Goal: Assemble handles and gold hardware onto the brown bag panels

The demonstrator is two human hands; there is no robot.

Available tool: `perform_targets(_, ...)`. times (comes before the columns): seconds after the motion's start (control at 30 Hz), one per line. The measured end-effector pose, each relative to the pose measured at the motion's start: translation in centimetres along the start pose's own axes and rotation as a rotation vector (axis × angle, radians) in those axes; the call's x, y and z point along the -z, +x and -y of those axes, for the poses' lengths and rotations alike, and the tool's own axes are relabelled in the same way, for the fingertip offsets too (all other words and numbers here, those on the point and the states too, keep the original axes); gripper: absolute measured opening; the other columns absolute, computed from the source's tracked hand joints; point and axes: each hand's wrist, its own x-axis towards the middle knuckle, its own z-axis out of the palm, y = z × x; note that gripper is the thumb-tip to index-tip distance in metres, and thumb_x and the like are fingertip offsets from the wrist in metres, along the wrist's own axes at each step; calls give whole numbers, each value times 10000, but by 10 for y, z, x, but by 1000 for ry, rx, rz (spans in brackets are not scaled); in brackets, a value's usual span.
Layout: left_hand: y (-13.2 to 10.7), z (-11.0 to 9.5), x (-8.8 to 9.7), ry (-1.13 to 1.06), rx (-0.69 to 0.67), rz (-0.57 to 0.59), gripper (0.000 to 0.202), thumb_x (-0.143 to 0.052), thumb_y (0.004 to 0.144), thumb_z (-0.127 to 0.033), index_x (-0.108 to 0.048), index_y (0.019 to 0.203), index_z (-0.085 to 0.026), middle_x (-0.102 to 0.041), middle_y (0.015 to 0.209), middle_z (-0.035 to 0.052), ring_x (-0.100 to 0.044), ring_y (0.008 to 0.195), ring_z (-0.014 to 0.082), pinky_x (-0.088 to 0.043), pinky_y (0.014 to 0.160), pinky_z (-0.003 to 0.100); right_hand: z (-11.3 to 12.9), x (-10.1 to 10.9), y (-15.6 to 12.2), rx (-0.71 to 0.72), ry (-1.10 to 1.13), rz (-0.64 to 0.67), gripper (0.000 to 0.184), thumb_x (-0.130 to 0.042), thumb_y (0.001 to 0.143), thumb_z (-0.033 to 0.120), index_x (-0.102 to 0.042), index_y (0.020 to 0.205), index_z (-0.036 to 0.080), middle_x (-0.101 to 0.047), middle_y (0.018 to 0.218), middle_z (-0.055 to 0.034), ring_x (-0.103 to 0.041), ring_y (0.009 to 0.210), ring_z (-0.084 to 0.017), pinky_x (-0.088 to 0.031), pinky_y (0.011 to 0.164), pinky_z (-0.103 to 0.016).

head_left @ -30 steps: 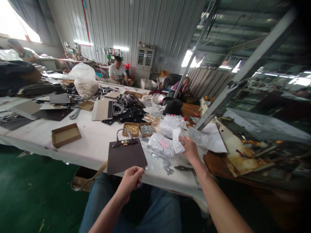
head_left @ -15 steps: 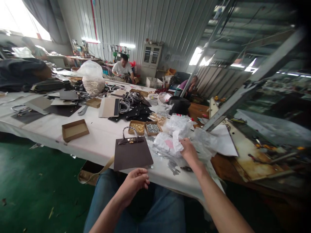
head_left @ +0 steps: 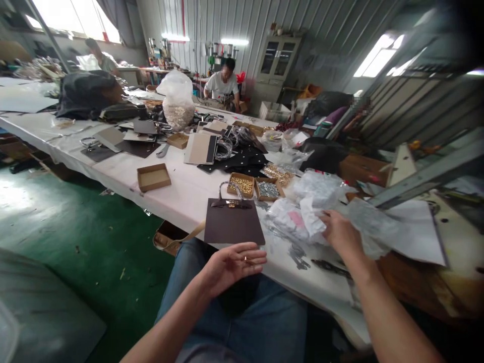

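Two hands of yours show in the head view. Your left hand (head_left: 232,268) lies palm up, fingers extended and gripping nothing; a tiny gold piece (head_left: 245,258) rests on them, so they probably serve as a tray that keeps it in sight. Your right hand (head_left: 342,234) has its fingers closed in a pinch on a white wrapper (head_left: 313,218), apparently to keep it in check among the packets (head_left: 282,214) around it. The dark bag panel (head_left: 234,224) lies flat at the near edge of the tabletop (head_left: 189,191), its handle (head_left: 220,190) pointing away, which seems to leave its face within easy reach. Beyond, a box of gold fittings (head_left: 242,185) and a box of silver fittings (head_left: 267,189) sit side by side, presumably to keep the kinds apart. Black studded pieces (head_left: 242,162) crowd behind them; at right, a metal beam (head_left: 401,191) slants across, hemming that side.
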Motion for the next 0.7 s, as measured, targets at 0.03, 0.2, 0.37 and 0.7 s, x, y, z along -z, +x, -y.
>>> perform_targets(0.03,-1,-1,-1,4,-3,3,537,-696,920,-190,-776,1440,-81,-731,1550,280,-666,1510,446,-377,1360,643,-2,1,2,42,-21,-13,189,-688,905,332,-863,914,260,-788,1374,-185,-709,1069,-349,-515,906,-468)
perform_targets(0.2,-5,-6,-1,20,-25,-2,543,-711,907,-214,-773,1433,-99,-717,1574,274,-648,1527,453,-408,1331,630,-16,4,13,128,-23,-80,302,-595,962,404,-843,993,235,-783,1318,-231,-726,1199,-405,-545,1063,-549)
perform_targets(0.37,-6,-6,0,34,-27,-47,557,-710,910,-229,-762,1449,-97,-730,1556,270,-686,1477,441,-464,1284,601,-12,23,11,-71,-11,30,311,-675,948,416,-887,1066,221,-860,1095,-213,-781,975,-395,-552,902,-514)
perform_targets(0.7,-7,-7,5,60,-5,-140,534,-740,965,-251,-760,1474,-92,-738,1543,256,-713,1431,429,-516,1255,580,44,78,-16,-98,46,-255,392,-642,1077,507,-854,1203,202,-876,1131,-147,-803,942,-299,-605,917,-403)
